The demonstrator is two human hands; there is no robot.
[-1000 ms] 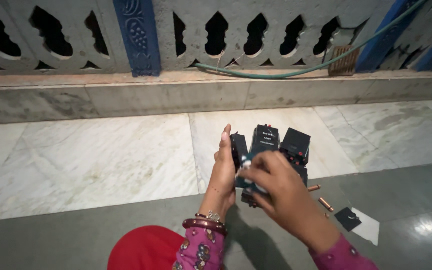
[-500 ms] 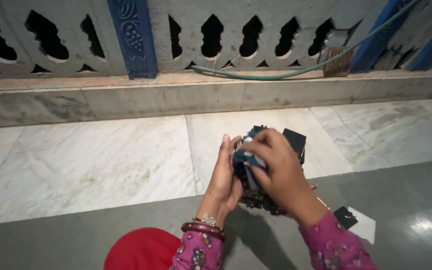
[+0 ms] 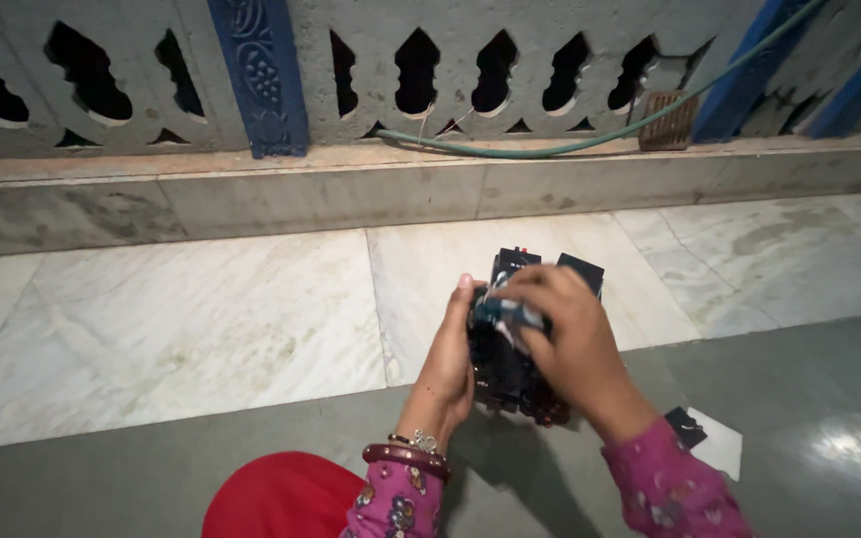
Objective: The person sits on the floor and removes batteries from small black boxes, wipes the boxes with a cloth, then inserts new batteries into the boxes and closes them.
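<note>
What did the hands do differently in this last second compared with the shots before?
The right hand, rubbing a blue-and-white cloth low on the cluster of black blocks, slid up and now wipes near its top, hiding more of it. The two copper pieces beside it are now hidden. The left hand still braces the cluster's left side. The black-and-white card and green hose lie unmoved.

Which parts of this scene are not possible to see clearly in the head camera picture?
- Black device: its middle is covered by the right hand, its left side by the left hand.
- Small blue-and-white thing under the right fingers: too blurred to identify.
- Black piece on white paper: partly behind the right sleeve.
- Green hose: cut off by the top edge.
</note>
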